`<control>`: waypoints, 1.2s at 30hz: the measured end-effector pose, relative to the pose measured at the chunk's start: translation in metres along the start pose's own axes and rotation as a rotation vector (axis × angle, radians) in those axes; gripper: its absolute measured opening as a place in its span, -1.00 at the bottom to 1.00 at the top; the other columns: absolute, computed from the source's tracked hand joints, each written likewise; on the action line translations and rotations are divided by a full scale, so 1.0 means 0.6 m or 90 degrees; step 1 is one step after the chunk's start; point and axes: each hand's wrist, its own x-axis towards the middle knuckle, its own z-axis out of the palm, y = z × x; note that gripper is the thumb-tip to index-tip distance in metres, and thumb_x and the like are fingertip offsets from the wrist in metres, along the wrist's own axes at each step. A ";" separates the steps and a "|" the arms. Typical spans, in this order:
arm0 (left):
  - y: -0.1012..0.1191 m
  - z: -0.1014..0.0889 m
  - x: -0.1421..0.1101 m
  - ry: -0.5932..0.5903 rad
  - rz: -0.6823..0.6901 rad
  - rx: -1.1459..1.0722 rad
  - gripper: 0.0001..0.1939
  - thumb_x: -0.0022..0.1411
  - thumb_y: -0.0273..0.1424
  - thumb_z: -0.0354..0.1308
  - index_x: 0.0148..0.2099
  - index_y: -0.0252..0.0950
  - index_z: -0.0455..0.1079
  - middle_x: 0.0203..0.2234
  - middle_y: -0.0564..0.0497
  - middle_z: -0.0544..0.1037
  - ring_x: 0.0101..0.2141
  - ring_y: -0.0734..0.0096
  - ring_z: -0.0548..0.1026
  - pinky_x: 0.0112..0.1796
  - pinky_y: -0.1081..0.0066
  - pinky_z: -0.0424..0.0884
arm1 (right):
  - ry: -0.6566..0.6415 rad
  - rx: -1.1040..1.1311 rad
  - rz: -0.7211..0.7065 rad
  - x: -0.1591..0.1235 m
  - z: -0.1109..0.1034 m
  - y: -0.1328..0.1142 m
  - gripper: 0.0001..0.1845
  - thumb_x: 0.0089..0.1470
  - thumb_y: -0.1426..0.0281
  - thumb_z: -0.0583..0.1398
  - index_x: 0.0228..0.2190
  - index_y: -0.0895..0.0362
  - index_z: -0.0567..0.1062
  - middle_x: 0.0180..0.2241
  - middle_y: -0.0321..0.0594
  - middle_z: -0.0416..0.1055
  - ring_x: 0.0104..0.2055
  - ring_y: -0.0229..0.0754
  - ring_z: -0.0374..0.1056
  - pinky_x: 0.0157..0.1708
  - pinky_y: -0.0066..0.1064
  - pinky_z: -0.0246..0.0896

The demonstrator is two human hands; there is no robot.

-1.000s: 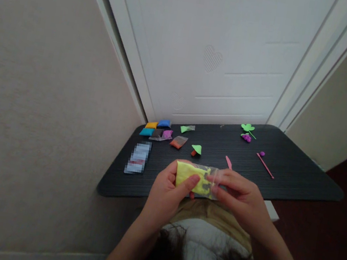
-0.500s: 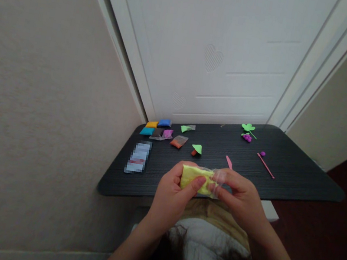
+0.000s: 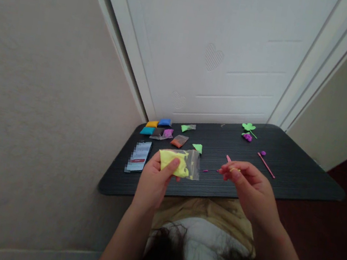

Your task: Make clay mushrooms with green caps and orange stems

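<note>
My left hand [image 3: 158,178] is closed on a clear zip bag of yellow modelling clay [image 3: 173,163], its thumb pressed on the front. The bag's clear mouth points right. Apart from it, over the table, my right hand [image 3: 247,181] pinches a small piece of yellow clay [image 3: 235,170], mostly hidden by the fingertips. A pink plastic modelling knife [image 3: 228,158] lies just beyond the right fingers, partly covered by them. Behind the bag, a green cap-shaped clay piece [image 3: 197,148] shows, its lower part hidden.
On the dark table [image 3: 151,188] sit several clay bags, including an orange-red bag [image 3: 179,140] and a blue bag [image 3: 164,122]. A phone [image 3: 139,157] lies at left. Toward the right are a pink stick tool [image 3: 266,165], a green clay leaf shape [image 3: 248,127] and purple clay balls [image 3: 247,137].
My hands have moved apart: the left went left with the yellow clay bag, while the right left the bag's mouth with a bit of yellow clay. Small purple bits on the table now show.
</note>
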 end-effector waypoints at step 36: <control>-0.173 -0.138 0.130 0.009 0.215 1.024 -0.65 0.18 -0.27 -0.09 -0.04 -0.25 0.33 -0.08 -0.09 0.40 -0.05 0.25 0.30 -0.02 0.25 0.20 | -0.014 -0.400 0.105 0.055 -0.078 0.159 -0.63 0.07 0.14 -0.04 -0.56 0.10 0.35 -0.63 -0.33 0.37 -0.53 -0.28 0.31 -0.39 -0.41 0.13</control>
